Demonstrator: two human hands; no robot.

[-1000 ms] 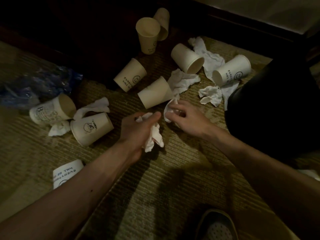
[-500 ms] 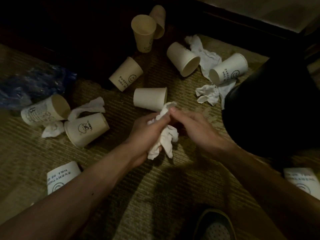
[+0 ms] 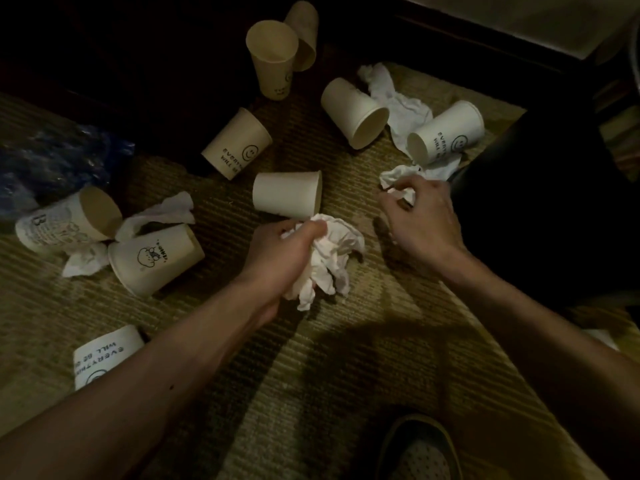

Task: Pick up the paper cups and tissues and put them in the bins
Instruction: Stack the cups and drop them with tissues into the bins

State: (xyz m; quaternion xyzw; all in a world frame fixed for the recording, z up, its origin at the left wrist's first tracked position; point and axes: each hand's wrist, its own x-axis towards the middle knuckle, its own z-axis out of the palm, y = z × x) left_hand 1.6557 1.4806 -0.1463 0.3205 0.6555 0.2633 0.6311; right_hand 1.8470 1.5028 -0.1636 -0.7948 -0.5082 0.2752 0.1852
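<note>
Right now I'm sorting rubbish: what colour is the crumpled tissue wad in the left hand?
White, the crumpled tissue wad the left hand grips; head view.

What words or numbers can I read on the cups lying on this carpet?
"EVERYTHIN… WILL BE O…", cut off: cup at bottom left.
"EVERY… WILL B…", with a smiley: cup left of centre.
"EVERY… WILL…", with a smiley: cup at the right.
"13", perhaps "B": cup at far left; its other print is blurred.
Too small or blurred: cartoon cup, upright cup.
</note>
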